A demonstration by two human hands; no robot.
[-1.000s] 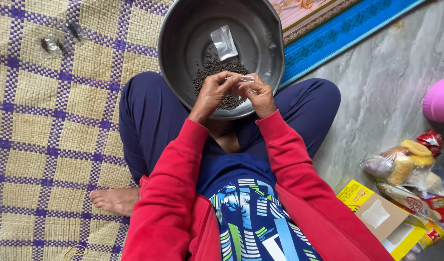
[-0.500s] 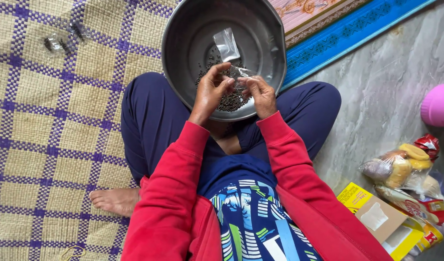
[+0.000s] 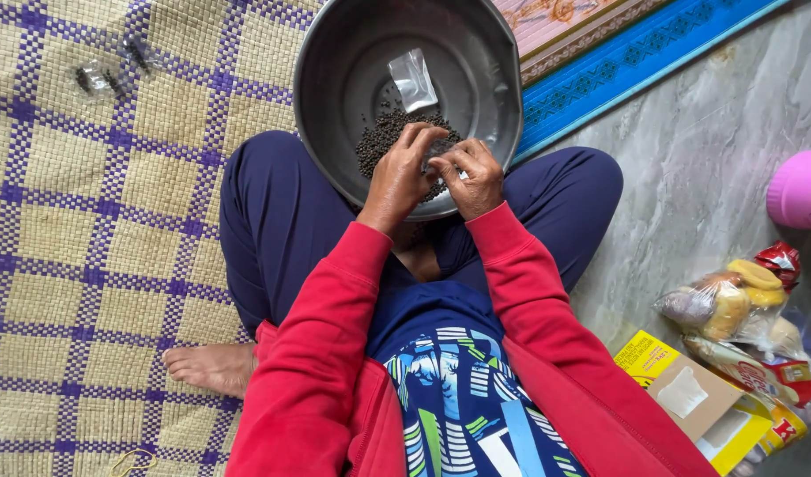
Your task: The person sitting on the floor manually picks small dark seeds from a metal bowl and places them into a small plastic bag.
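While the person sits cross-legged on the woven straw mat with purple checks (image 3: 79, 265), the round grey metal basin (image 3: 335, 79) rests on the lap at upper centre of the frame, tilted toward the body. Pile of small dark seeds (image 3: 380, 137) lies low in the basin, directly under and just beyond the fingertips. Left hand (image 3: 398, 177) and right hand (image 3: 472, 181) meet over the near rim, fingers curled in and pinched together on a small clear packet (image 3: 442, 150); it is mostly covered, so its long axis cannot be told. Both hands are equally near the seeds, the left slightly more over the pile. An empty clear plastic sachet (image 3: 413, 79) lies flat higher in the basin, apart from the hands, long axis running up-frame. Snack bags and a yellow carton (image 3: 644, 358) sit at lower right, well apart.
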